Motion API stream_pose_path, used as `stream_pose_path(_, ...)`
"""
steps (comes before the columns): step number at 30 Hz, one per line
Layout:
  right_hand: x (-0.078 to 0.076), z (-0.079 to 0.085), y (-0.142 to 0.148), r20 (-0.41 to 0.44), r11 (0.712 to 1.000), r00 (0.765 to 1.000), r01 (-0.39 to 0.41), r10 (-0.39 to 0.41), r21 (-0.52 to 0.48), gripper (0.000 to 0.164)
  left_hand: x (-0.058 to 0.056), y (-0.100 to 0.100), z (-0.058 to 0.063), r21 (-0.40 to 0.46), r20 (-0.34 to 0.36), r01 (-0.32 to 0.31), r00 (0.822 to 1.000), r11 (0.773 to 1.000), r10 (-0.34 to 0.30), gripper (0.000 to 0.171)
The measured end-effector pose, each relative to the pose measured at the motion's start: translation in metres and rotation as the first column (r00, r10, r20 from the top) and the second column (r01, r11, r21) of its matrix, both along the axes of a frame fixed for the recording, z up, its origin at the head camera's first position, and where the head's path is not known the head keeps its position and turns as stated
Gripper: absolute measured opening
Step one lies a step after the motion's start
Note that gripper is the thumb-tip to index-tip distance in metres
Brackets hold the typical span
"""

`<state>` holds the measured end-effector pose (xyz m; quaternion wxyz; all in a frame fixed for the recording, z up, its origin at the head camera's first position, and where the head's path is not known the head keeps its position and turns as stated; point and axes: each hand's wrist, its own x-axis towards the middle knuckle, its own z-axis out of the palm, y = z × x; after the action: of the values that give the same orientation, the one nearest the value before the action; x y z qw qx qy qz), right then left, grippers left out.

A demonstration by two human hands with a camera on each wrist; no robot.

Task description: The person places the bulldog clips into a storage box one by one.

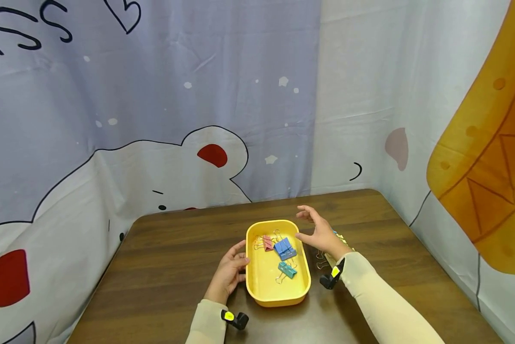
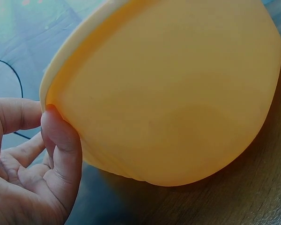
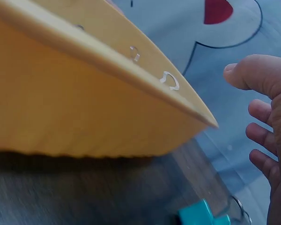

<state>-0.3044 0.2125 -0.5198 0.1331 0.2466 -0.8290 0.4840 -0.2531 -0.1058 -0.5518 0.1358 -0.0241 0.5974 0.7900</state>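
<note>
A yellow plastic bin [image 1: 263, 286] with rounded corners holds a pink binder clip [image 1: 267, 242], a blue binder clip [image 1: 285, 249] and a teal binder clip [image 1: 287, 270]. At its left side, my left hand [image 1: 231, 267] pinches the rim between thumb and fingers, as the left wrist view shows. My right hand [image 1: 319, 232] is off the opposite side, fingers spread and slightly bent, holding nothing. In the right wrist view, a gap separates its thumb [image 3: 255, 72] from the bin's wall [image 3: 93, 108]. Whether the bin's base fully touches the table cannot be told.
More binder clips [image 1: 322, 260] lie on the wooden table [image 1: 167, 267] to the bin's right, partly hidden by my right wrist. Among them a teal clip [image 3: 196, 213] shows in the right wrist view. A printed curtain [image 1: 223, 95] hangs behind the table.
</note>
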Motion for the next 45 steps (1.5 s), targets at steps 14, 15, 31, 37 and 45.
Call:
stream_pose_path(14,0.015,-0.004,0.066,0.038,0.991,0.991,0.133,-0.131,-0.032,0.076,0.000,0.000,-0.001,0.011,-0.001,-0.001,1.000,1.000,0.001,0.063)
stream_pose_path(15,0.017,-0.005,0.071,0.042,0.989,0.989,0.142,-0.140,-0.033,0.075,0.000,0.000,-0.001,0.012,-0.001,-0.003,1.000,1.000,0.003,0.063)
stream_pose_path(31,0.052,-0.041,0.120,0.059,0.971,0.970,0.238,-0.237,-0.019,0.081,0.002,0.000,0.001,0.006,-0.007,0.006,1.000,1.000,-0.006,0.063)
stream_pose_path(37,0.061,-0.053,0.121,0.094,0.970,0.966,0.244,-0.241,-0.022,0.082,0.003,0.000,0.002,0.006,-0.004,0.004,1.000,1.000,-0.004,0.063)
stream_pose_path(45,0.067,-0.066,0.116,0.064,0.970,0.970,0.237,-0.234,-0.057,0.083,0.001,0.000,0.001,-0.001,0.001,0.005,1.000,1.000,-0.005,0.063)
